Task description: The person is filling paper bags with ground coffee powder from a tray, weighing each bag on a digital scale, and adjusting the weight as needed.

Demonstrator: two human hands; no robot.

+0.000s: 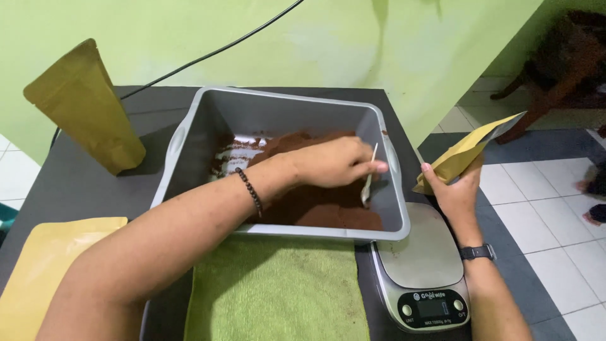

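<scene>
While the left hand pinches a small white spoon in the brown powder of the grey tub, seemingly mid-scoop, the right hand grips an open yellow pouch above the scale, so next the loaded spoon needs a level carry to its mouth.

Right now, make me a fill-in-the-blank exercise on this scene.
1. The left hand dips a spoon into the brown ____ in the grey tub.
2. The right hand holds an open yellow ____ over the kitchen scale.
3. The tub's near edge rests on a ____ cloth.

Missing words: powder; pouch; green
</scene>
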